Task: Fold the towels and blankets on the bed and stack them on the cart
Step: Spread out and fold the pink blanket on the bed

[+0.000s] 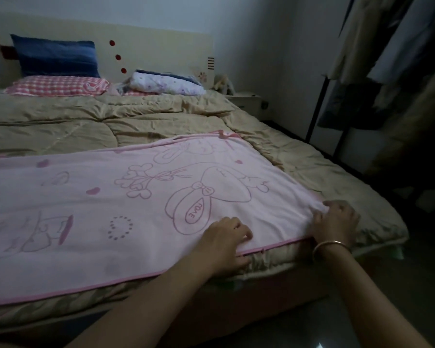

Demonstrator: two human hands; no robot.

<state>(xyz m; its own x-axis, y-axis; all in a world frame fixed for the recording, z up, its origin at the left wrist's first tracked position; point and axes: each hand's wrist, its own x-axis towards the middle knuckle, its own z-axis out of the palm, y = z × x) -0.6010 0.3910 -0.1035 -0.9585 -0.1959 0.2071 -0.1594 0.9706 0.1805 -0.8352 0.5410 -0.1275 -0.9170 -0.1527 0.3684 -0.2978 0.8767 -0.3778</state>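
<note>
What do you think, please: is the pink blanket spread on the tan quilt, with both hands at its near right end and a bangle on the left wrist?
Not quite: the head view shows the bangle on the right wrist, not the left. The rest holds: the pink blanket lies spread on the tan quilt, the left hand and right hand gripping its near right end.

You are in a home bedroom; a bed (161,116) with pillows (55,86) against a headboard (161,46); clothes (387,59) hang on a rack.
</note>
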